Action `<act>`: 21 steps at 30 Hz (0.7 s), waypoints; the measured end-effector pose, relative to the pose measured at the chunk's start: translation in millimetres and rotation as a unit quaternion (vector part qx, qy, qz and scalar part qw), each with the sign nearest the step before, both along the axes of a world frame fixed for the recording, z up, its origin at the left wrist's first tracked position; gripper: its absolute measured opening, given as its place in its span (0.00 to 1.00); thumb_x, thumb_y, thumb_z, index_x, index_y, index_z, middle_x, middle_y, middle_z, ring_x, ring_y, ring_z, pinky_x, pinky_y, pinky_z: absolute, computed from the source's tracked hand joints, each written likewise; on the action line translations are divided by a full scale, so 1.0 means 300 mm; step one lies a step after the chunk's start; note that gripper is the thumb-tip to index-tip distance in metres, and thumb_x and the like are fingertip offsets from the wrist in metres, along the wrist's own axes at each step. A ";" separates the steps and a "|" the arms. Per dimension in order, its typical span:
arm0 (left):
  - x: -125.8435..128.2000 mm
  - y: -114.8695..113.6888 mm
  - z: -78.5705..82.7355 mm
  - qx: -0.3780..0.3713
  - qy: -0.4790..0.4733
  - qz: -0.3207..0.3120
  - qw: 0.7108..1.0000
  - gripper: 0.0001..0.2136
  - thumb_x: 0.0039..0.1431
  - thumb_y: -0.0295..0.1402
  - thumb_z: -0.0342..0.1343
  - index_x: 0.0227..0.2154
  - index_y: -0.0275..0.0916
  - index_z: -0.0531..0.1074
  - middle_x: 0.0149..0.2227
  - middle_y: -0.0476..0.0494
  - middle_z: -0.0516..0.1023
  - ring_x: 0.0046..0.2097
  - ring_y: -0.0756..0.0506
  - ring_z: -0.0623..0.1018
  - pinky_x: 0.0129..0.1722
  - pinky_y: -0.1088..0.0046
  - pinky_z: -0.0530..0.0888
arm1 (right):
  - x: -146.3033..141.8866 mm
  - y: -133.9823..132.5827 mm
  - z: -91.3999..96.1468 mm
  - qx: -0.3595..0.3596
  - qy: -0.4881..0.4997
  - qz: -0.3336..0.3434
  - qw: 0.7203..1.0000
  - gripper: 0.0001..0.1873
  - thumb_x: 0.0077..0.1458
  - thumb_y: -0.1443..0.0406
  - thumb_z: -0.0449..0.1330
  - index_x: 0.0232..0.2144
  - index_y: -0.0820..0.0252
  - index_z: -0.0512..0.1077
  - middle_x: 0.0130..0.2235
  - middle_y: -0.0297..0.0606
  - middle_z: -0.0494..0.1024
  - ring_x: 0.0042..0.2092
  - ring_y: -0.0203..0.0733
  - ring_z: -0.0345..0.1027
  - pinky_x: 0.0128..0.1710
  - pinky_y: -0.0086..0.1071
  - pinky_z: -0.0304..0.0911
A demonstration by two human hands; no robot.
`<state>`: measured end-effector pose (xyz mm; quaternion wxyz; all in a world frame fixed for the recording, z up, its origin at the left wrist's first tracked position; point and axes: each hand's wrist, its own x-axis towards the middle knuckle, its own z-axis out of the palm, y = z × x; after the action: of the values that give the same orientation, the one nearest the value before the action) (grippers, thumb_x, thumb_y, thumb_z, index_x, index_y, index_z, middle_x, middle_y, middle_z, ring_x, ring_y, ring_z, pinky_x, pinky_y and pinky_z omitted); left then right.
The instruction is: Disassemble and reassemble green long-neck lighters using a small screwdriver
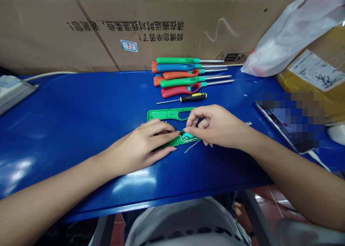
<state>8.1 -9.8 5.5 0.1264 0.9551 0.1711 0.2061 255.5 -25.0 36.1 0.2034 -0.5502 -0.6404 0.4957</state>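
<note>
1. Left hand (149,140): palm down, nearer the person than the screwdriver (192,97), thumb and curved fingers holding the left part of the wired green shell (175,142).
2. Right hand (218,125): arched, on the screwdriver's near side and to its right, thumb and forefinger in a narrow pinch above the shell; cannot tell whether they grip anything.
3. The wired shell lies on the screwdriver's near side, with the second green shell (159,115) between.
4. The blue table (81,113) has its widest open stretch left of the screwdriver; its front edge runs nearer the person than both hands.
5. Just beyond the screwdriver, lighters (178,82) and cardboard (88,34) limit the room; a phone (283,127) lies to its right.
</note>
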 end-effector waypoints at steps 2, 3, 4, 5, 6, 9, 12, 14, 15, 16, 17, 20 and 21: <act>-0.002 -0.001 0.001 0.002 0.010 0.001 1.000 0.15 0.71 0.33 0.56 0.56 0.32 0.74 0.49 0.35 0.78 0.50 0.41 0.77 0.49 0.62 0.78 | 0.001 0.001 -0.001 0.009 -0.009 0.000 1.000 0.07 0.54 0.66 0.66 0.29 0.59 0.71 0.16 0.23 0.69 0.16 0.30 0.66 0.14 0.20 0.59; -0.004 -0.002 0.002 0.005 0.014 -0.001 1.000 0.15 0.71 0.32 0.55 0.56 0.32 0.73 0.49 0.35 0.78 0.50 0.41 0.77 0.50 0.62 0.78 | 0.002 0.001 -0.001 0.007 -0.012 0.001 1.000 0.07 0.54 0.65 0.66 0.29 0.59 0.70 0.16 0.23 0.69 0.16 0.30 0.67 0.14 0.20 0.60; -0.005 -0.003 0.003 0.009 0.017 -0.004 1.000 0.15 0.71 0.32 0.55 0.56 0.32 0.73 0.49 0.35 0.78 0.50 0.41 0.77 0.50 0.62 0.78 | 0.003 0.002 0.000 0.000 -0.013 0.002 1.000 0.07 0.54 0.66 0.66 0.29 0.59 0.70 0.16 0.23 0.70 0.16 0.30 0.67 0.14 0.20 0.61; -0.006 -0.005 0.004 0.014 0.021 -0.007 1.000 0.15 0.71 0.32 0.55 0.56 0.31 0.73 0.49 0.35 0.78 0.50 0.40 0.77 0.50 0.61 0.78 | 0.004 0.004 0.002 -0.010 -0.011 0.005 1.000 0.07 0.54 0.66 0.66 0.30 0.59 0.70 0.16 0.23 0.70 0.16 0.31 0.68 0.15 0.20 0.63; -0.007 -0.006 0.005 0.019 0.024 -0.010 0.999 0.15 0.71 0.32 0.54 0.56 0.31 0.73 0.49 0.34 0.78 0.50 0.40 0.77 0.50 0.61 0.78 | 0.006 0.005 0.004 -0.022 -0.008 0.008 1.000 0.06 0.54 0.66 0.66 0.30 0.59 0.70 0.16 0.23 0.71 0.17 0.31 0.68 0.16 0.20 0.64; -0.006 -0.010 0.010 0.032 0.032 -0.009 0.999 0.15 0.72 0.31 0.53 0.55 0.30 0.74 0.49 0.33 0.78 0.50 0.40 0.77 0.50 0.60 0.79 | 0.012 0.009 0.011 -0.060 0.007 0.026 0.998 0.06 0.55 0.68 0.65 0.33 0.60 0.70 0.18 0.24 0.73 0.18 0.31 0.70 0.18 0.20 0.66; -0.004 -0.016 0.013 0.040 0.039 -0.004 0.998 0.15 0.71 0.31 0.54 0.55 0.30 0.74 0.48 0.33 0.78 0.49 0.40 0.77 0.50 0.60 0.79 | 0.013 0.014 0.016 -0.088 0.017 0.039 0.995 0.04 0.57 0.69 0.64 0.35 0.61 0.71 0.19 0.25 0.74 0.19 0.30 0.71 0.19 0.20 0.67; -0.004 -0.019 0.015 0.041 0.042 -0.002 0.998 0.15 0.71 0.31 0.54 0.56 0.31 0.75 0.48 0.33 0.78 0.50 0.40 0.77 0.50 0.61 0.78 | 0.010 0.016 0.020 -0.095 0.018 0.040 0.994 0.03 0.58 0.70 0.63 0.36 0.62 0.72 0.19 0.26 0.74 0.19 0.31 0.70 0.19 0.21 0.67; -0.004 -0.020 0.016 0.041 0.044 -0.001 0.998 0.15 0.71 0.31 0.54 0.56 0.31 0.75 0.48 0.33 0.78 0.50 0.40 0.77 0.50 0.61 0.78 | 0.009 0.017 0.022 -0.097 0.018 0.040 0.994 0.03 0.58 0.69 0.63 0.36 0.63 0.72 0.19 0.26 0.74 0.19 0.31 0.70 0.20 0.21 0.67; -0.005 -0.020 0.017 0.040 0.045 0.000 0.998 0.15 0.71 0.31 0.54 0.56 0.32 0.74 0.48 0.33 0.78 0.50 0.40 0.77 0.50 0.61 0.78 | 0.008 0.016 0.024 -0.099 0.018 0.041 0.994 0.03 0.58 0.70 0.63 0.36 0.63 0.72 0.19 0.27 0.74 0.19 0.31 0.70 0.20 0.22 0.67; -0.006 -0.020 0.019 0.040 0.047 0.000 0.998 0.15 0.71 0.32 0.53 0.56 0.32 0.74 0.48 0.33 0.78 0.50 0.39 0.77 0.50 0.61 0.78 | 0.009 0.016 0.026 -0.101 0.016 0.042 0.994 0.04 0.58 0.70 0.63 0.37 0.63 0.72 0.19 0.27 0.74 0.20 0.31 0.70 0.20 0.22 0.67; -0.007 -0.019 0.023 0.041 0.052 -0.001 0.998 0.15 0.72 0.32 0.53 0.56 0.32 0.74 0.48 0.33 0.78 0.50 0.39 0.77 0.51 0.60 0.78 | 0.021 0.013 0.034 -0.106 0.006 0.048 0.993 0.07 0.56 0.69 0.64 0.38 0.62 0.73 0.19 0.27 0.74 0.20 0.32 0.70 0.21 0.24 0.67; -0.007 -0.019 0.024 0.042 0.051 -0.001 0.998 0.15 0.72 0.32 0.53 0.56 0.32 0.74 0.48 0.33 0.78 0.50 0.39 0.77 0.51 0.60 0.78 | 0.029 0.012 0.037 -0.100 -0.004 0.055 0.993 0.08 0.55 0.68 0.65 0.39 0.61 0.74 0.19 0.26 0.74 0.20 0.32 0.69 0.20 0.25 0.66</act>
<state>5.8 -15.5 12.7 0.0775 0.9691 0.1672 0.1638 264.3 -21.3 47.1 0.1177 -0.5334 -0.6179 0.5655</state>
